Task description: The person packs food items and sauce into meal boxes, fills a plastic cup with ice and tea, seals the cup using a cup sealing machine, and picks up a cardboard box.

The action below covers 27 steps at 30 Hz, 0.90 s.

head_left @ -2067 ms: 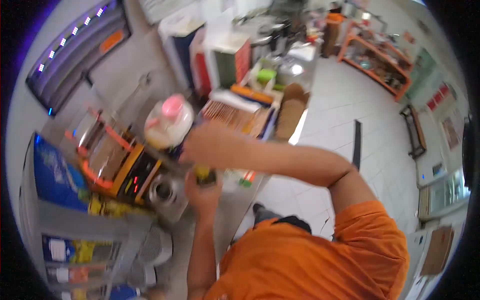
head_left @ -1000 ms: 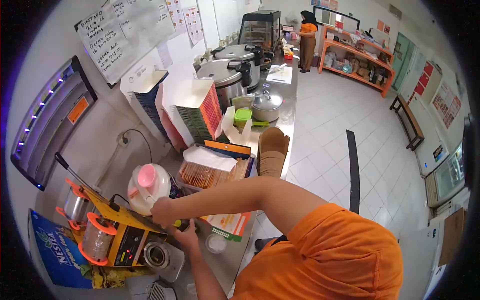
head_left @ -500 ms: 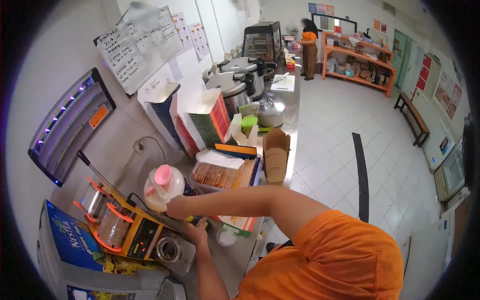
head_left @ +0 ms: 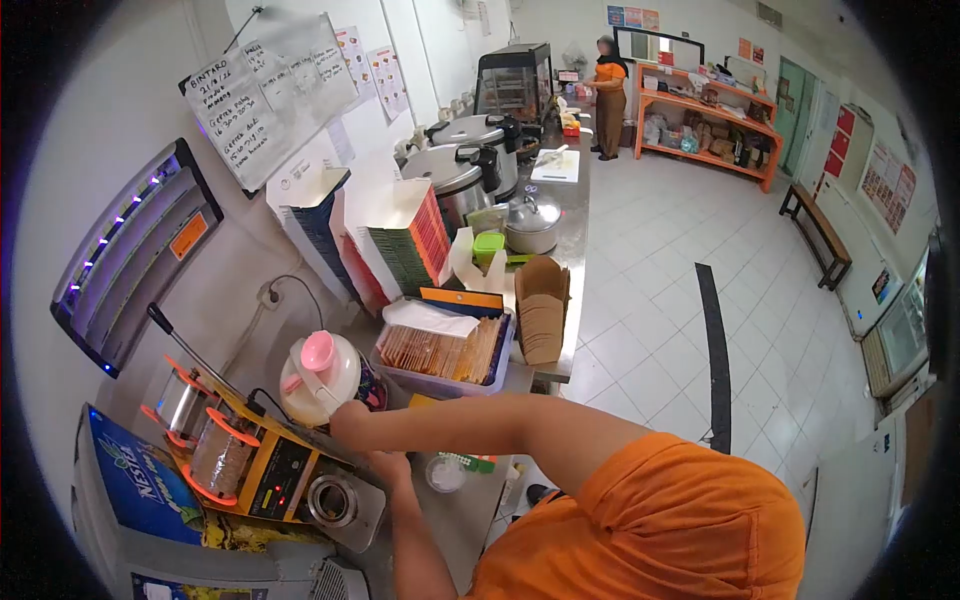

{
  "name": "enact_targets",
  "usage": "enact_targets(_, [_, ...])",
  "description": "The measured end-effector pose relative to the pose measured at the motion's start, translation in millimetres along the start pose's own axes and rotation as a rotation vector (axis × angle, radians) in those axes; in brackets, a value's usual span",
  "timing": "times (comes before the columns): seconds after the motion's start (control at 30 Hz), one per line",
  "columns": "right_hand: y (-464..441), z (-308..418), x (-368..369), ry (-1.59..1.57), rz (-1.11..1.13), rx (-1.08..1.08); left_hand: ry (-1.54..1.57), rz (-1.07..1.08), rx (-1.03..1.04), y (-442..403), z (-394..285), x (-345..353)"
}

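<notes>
A round white jug [head_left: 345, 372] with a pink cap [head_left: 317, 350] and a pale handle stands on the counter. My right hand [head_left: 348, 425] is at the jug's near side, by the lower end of the handle. It looks closed, but its fingers and whatever they hold are out of sight. Under my right forearm is my left hand [head_left: 388, 464], its fingers hidden from view. Just below the hands sits a yellow cup-sealing machine [head_left: 275, 480] with a round metal cup opening [head_left: 332, 500]. A small clear cup [head_left: 446, 473] stands to the right of my left hand.
A plastic bin [head_left: 495, 375] of packed brown paper sleeves and a stack of brown cartons [head_left: 543, 315] stand beyond my right arm. Farther back are large cookers [head_left: 450, 172] and a lidded pot [head_left: 532, 225]. A co-worker [head_left: 610, 95] stands at the far end.
My view has shifted slightly. My left hand has gone further behind my right forearm, so its fingers and a yellow item between the hands no longer show. The co-worker has turned.
</notes>
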State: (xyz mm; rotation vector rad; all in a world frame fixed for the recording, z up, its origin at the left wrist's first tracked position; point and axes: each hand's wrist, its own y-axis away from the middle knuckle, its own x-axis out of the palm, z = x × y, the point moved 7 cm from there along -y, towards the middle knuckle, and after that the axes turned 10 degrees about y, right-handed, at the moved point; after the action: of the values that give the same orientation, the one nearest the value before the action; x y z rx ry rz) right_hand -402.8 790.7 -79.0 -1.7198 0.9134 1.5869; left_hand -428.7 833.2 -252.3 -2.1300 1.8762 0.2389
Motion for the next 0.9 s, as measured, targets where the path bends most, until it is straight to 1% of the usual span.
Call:
enact_targets(0.07, [5, 3, 4, -0.013, 0.001, 0.05, 0.044, 0.04, -0.117, 17, -55, -2])
enact_targets(0.17, [6, 8, 13, -0.026, -0.004, 0.112, 0.02, 0.052, -0.115, 14, -61, -4])
enact_targets(0.27, [-3, 6, 23, -0.053, -0.008, 0.205, -0.038, 0.015, 0.01, -1, -38, 0])
enact_targets(0.37, [-11, -1, 22, -0.085, -0.047, 0.327, -0.143, -0.073, 0.174, 0, -23, -4])
enact_targets(0.4, [-11, -2, 22, -0.073, -0.062, 0.247, -0.175, -0.109, 0.231, 10, -18, -9])
enact_targets(0.43, [-5, -2, 15, -0.06, -0.078, 0.167, -0.187, -0.138, 0.267, 33, -30, -18])
enact_targets(0.47, [5, -4, 3, -0.052, -0.095, 0.087, -0.158, -0.14, 0.276, 68, -63, -35])
enact_targets(0.5, [24, -5, -19, -0.127, -0.172, 0.127, -0.128, -0.142, 0.285, 103, -98, -53])
enact_targets(0.53, [51, -3, -45, -0.202, -0.244, 0.162, 0.059, -0.128, 0.225, 143, -139, -73])
enact_targets(0.57, [77, -1, -60, -0.284, -0.305, 0.186, 0.016, -0.187, 0.289, 164, -132, -91])
enact_targets(0.63, [111, 11, -50, -0.433, -0.278, 0.12, -0.115, -0.339, 0.378, 234, -99, -151])
enact_targets(0.67, [131, 21, -42, -0.45, -0.174, 0.11, -0.126, -0.362, 0.31, 258, -81, -174])
enact_targets(0.7, [138, 40, 6, -0.493, -0.152, -0.035, -0.149, -0.401, 0.223, 282, -53, -195])
enact_targets(0.73, [162, 59, 9, -0.508, -0.114, -0.152, -0.17, -0.451, 0.124, 314, -26, -215])
enact_targets(0.8, [191, 85, 46, -0.655, 0.119, -0.175, -0.197, -0.476, -0.019, 348, 17, -234])
enact_targets(0.83, [198, 98, 66, -0.691, 0.241, -0.166, -0.048, -0.454, -0.197, 349, 17, -235])
enact_targets(0.87, [201, 113, 87, -0.704, 0.304, -0.169, -0.543, -0.33, 0.018, 360, 53, -232])
enact_targets(0.9, [202, 124, 113, -0.707, 0.355, -0.151, -0.524, -0.279, -0.065, 355, 54, -230])
